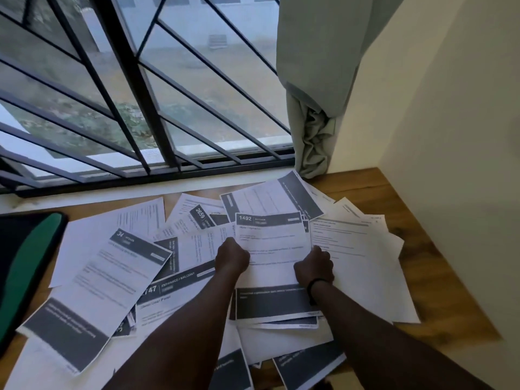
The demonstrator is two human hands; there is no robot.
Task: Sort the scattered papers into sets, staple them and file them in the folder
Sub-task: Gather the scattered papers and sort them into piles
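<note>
Many printed sheets lie scattered and overlapping across the wooden table [439, 266]. On top in the middle lies a small stack headed "1492" [271, 243]. My left hand [232, 256] grips its left edge with curled fingers. My right hand [313, 267], a dark band on its wrist, grips its right edge. Other sheets lie around it: one headed "34" [112, 280] at the left, one headed "2659" [197, 218] behind, one headed "747" [174, 294] under my left forearm. A dark folder with a green band [25, 266] lies at the table's left edge.
A barred window [140, 108] runs along the table's far side above a white sill. A grey-green curtain [315, 108] hangs bunched at the far right corner. A cream wall [450, 136] bounds the table on the right. No stapler is in view.
</note>
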